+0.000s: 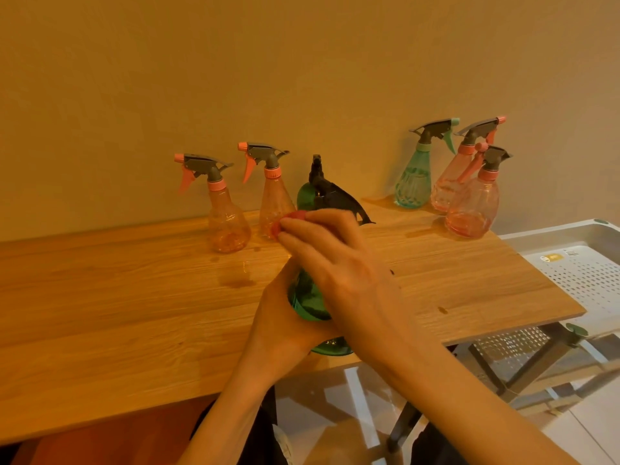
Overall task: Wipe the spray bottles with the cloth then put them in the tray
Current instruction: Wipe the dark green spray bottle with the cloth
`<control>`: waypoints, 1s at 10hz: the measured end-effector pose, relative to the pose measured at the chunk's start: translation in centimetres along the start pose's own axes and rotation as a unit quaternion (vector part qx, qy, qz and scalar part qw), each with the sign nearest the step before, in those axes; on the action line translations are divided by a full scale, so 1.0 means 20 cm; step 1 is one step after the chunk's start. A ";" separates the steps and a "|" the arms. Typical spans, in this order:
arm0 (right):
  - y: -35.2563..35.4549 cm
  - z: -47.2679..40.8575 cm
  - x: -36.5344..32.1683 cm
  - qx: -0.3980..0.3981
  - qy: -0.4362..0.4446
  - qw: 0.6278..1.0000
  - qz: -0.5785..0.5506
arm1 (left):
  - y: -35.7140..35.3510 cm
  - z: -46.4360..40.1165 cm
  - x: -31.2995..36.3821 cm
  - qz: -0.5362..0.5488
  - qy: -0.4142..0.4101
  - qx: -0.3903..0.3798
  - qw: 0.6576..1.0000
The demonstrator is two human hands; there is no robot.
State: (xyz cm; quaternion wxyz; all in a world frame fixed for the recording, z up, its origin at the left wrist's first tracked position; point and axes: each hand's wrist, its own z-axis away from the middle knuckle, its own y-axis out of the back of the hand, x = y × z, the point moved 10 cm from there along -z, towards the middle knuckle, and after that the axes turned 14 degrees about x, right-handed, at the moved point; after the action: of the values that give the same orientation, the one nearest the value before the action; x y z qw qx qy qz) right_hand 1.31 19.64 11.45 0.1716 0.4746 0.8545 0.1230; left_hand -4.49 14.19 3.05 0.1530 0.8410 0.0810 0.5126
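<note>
The left hand (pixel 281 327) is gripping the green spray bottle (pixel 307 297) low on its belly near the worktop's (pixel 134 313) front edge, the right hand (pixel 339 263) is pinching a red cloth (pixel 292 221) against it, and the smooth, likely light plastic seems slippery, so the waist looks the safest hold.

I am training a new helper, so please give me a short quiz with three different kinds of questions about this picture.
1. True or false: a spray bottle already lies in the white tray.
2. Which bottle is in the hands? A) the dark green bottle B) the teal bottle C) a pink one
3. Fill in: the right hand presses a ___ cloth against the held bottle.

Key:
1. False. No bottle shows in the tray; five bottles stand on the wooden table.
2. A. The left hand grips its lower body.
3. Red; only a small part shows past the fingers.
</note>
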 end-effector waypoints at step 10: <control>0.33 0.05 0.22 0.128 -0.156 0.973 -0.112 | 0.03 0.00 -0.05 0.159 -0.001 -0.028 0.987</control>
State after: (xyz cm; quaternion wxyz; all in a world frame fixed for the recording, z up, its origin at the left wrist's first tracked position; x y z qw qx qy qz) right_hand 4.63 26.93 12.26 0.2533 0.4070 0.8737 -0.0825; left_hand -5.01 13.26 2.47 0.0931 0.8390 -0.0678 0.5317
